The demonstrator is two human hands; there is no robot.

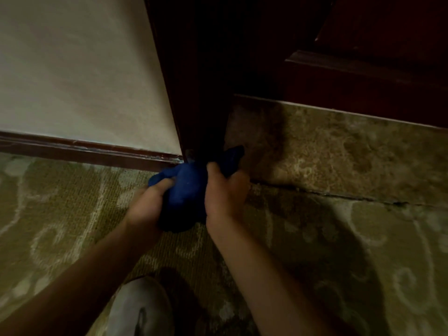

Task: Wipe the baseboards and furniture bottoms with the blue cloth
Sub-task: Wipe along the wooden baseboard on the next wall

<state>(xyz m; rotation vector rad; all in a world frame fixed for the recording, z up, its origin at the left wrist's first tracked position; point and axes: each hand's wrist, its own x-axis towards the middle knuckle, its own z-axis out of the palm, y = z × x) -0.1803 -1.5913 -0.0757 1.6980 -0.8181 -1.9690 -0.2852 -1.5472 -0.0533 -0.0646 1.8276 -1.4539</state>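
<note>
A bunched blue cloth (186,187) sits between both hands, just above the carpet at the foot of a dark wooden door frame (194,93). My left hand (148,204) grips its left side with curled fingers. My right hand (224,192) grips its right side, and a corner of the cloth sticks up past that hand. A dark wooden baseboard (84,151) runs along the bottom of the pale wall (80,69) and ends at the frame, right beside the cloth.
A stone threshold (339,151) lies to the right, under a dark wooden door (375,57). Patterned green carpet (60,214) covers the floor. My light-coloured shoe (138,309) shows at the bottom edge.
</note>
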